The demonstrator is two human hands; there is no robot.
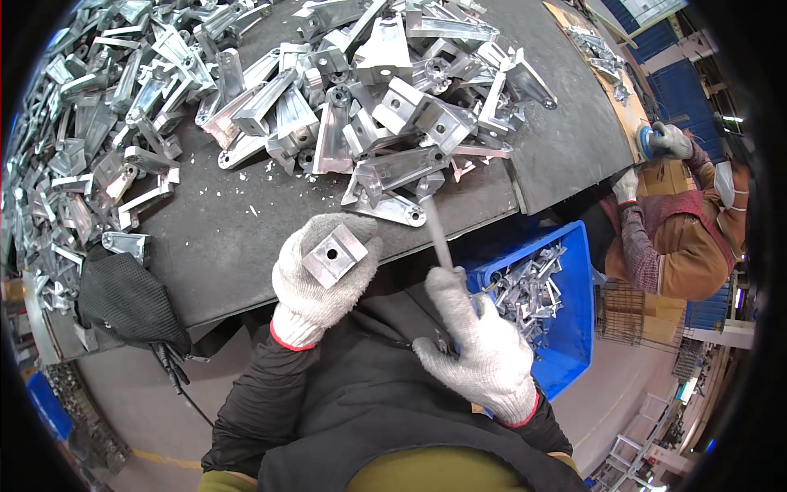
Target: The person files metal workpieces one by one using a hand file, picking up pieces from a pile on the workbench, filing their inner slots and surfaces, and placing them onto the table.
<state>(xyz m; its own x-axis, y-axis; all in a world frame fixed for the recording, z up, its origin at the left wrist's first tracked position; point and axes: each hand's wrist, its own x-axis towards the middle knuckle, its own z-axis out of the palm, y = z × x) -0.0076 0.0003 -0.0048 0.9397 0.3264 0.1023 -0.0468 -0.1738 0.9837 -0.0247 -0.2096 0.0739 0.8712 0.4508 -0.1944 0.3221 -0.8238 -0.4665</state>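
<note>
My left hand (324, 283), in a white knit glove with a red cuff, is closed around a silvery cast metal bracket (334, 256). The bracket's square end, with a round hole in it, points up. To the right, my right hand (484, 353), gloved the same way, grips a thin, pale, blade-like tool (439, 236). Motion smears this tool, so its exact kind is unclear; it points away from me toward the bench. The index finger lies along it and the thumb is spread to the left. Tool and bracket are apart.
Heaps of metal brackets (393, 107) cover the dark bench (221, 221), with pale shavings scattered among them. A blue bin (578, 307) of metal parts stands right of my right hand. A black mesh bag (131, 299) hangs at the left edge. A co-worker (684, 221) works at right.
</note>
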